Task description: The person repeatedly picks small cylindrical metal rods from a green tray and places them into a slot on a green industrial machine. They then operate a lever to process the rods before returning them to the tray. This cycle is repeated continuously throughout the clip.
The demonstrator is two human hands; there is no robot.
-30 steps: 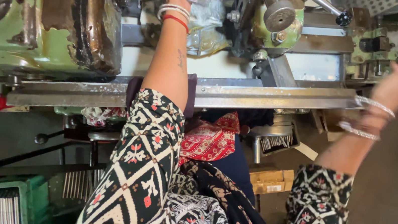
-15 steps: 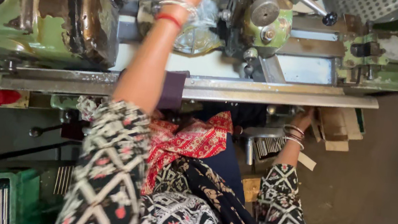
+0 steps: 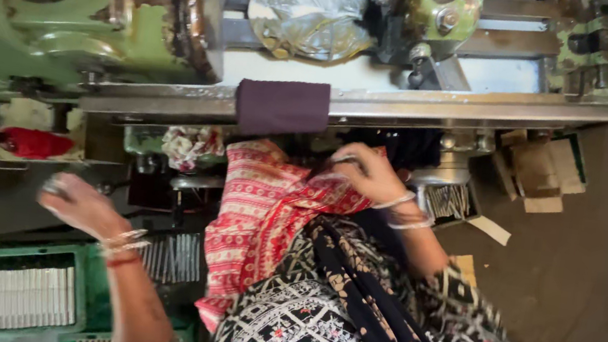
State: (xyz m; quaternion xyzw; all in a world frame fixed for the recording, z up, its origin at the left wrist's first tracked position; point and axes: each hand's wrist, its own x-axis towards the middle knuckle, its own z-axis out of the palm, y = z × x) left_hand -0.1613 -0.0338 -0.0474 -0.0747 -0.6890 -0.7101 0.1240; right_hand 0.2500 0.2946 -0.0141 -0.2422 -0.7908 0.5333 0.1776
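Observation:
My left hand is blurred at the lower left, hovering just above a green crate filled with thin silvery metal pieces. Its fingers look curled, but I cannot tell whether they hold anything. Bangles sit on that wrist. My right hand lies in my lap with its fingers pinched on a red patterned cloth. It is just below the machine's metal rail. A dark purple cloth hangs over that rail, above the red cloth.
A worn green machine spans the top, with a crumpled plastic bag on its bed. A red rag hangs at the left. More metal rods stand beside my knee and in a tray. Cardboard scraps lie to the right.
My left hand has dropped from the top of the machine to the green crate at the lower left. My right hand has come in from the right to the red cloth.

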